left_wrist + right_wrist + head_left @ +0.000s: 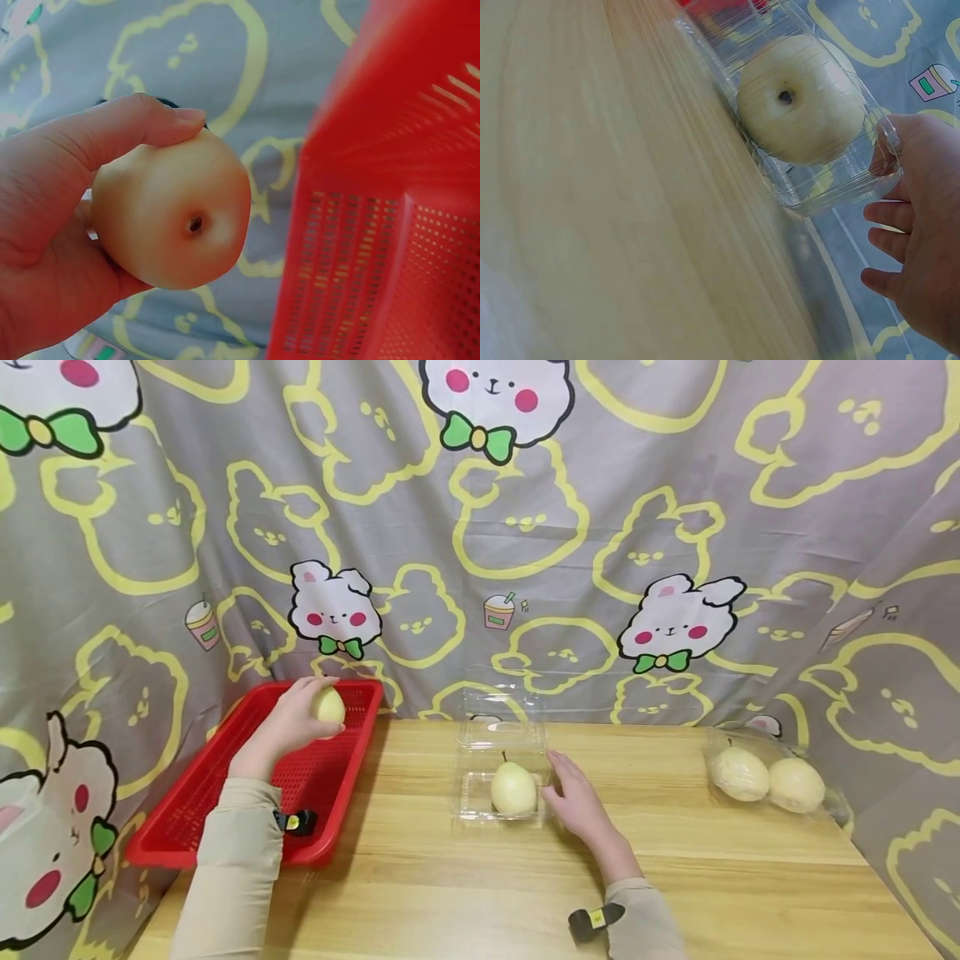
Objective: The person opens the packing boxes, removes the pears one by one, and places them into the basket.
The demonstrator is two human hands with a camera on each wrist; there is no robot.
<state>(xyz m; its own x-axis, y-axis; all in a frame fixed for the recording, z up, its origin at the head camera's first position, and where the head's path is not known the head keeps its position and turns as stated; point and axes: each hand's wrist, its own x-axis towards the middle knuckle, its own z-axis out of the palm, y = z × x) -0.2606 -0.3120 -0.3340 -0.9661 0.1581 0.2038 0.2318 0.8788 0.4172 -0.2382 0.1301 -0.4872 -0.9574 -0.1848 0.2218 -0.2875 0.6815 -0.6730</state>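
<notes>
My left hand [288, 718] holds a pale yellow pear [330, 708] above the red basket [358, 768], fingers and thumb around its sides. The left wrist view shows this pear [176, 214] with its dark hollow end toward the camera. A second pear [513, 789], stem up, sits in the right part of an open clear plastic box [474, 793]. My right hand [579, 797] is at the right edge of that box, its fingers extended. In the right wrist view, the right hand [937, 232] has its fingers spread apart by the box's corner.
Another clear plastic box [772, 743] with two pears stands at the table's right. The box's raised lid [501, 706] leans near the patterned curtain [525, 568] behind the wooden table [420, 877]. The red basket takes up the left side.
</notes>
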